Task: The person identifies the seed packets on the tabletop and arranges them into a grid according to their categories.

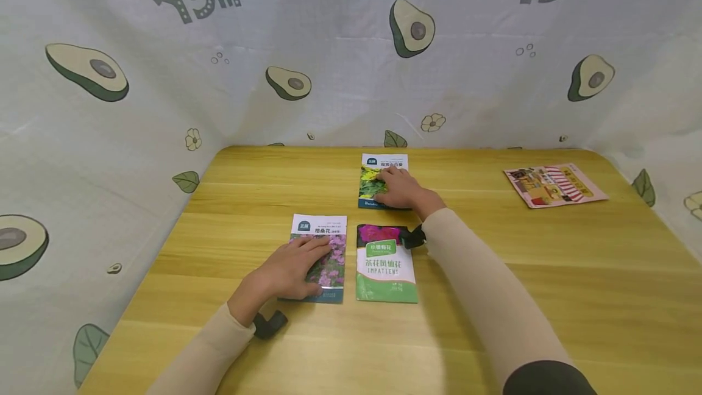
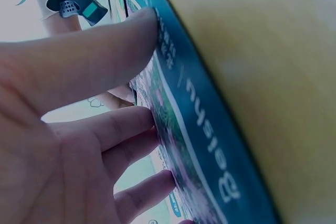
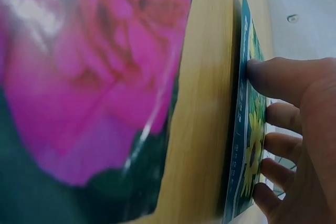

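Note:
In the head view my left hand (image 1: pixel 290 268) rests on a seed packet with pink-purple flowers (image 1: pixel 333 264). The left wrist view shows the fingertips and thumb touching the face of that pink-flowered packet (image 2: pixel 173 108), not curled round it. Farther back, my right hand (image 1: pixel 399 189) lies over a seed packet with yellow flowers (image 1: pixel 368 180) and covers its right part. In the right wrist view its spread fingertips touch the front of the yellow-flowered packet (image 3: pixel 247 150). Between the two arms lies a green and white Impatiens seed packet (image 1: pixel 386 267), with a magenta bloom on top.
A pink packet with a striped awning picture (image 1: pixel 556 185) lies at the back right of the wooden table (image 1: pixel 548 322). Behind and beside the table hangs a pale cloth (image 1: pixel 340 17) printed with avocados. Black wrist mounts (image 1: pixel 270 324) sit on both arms.

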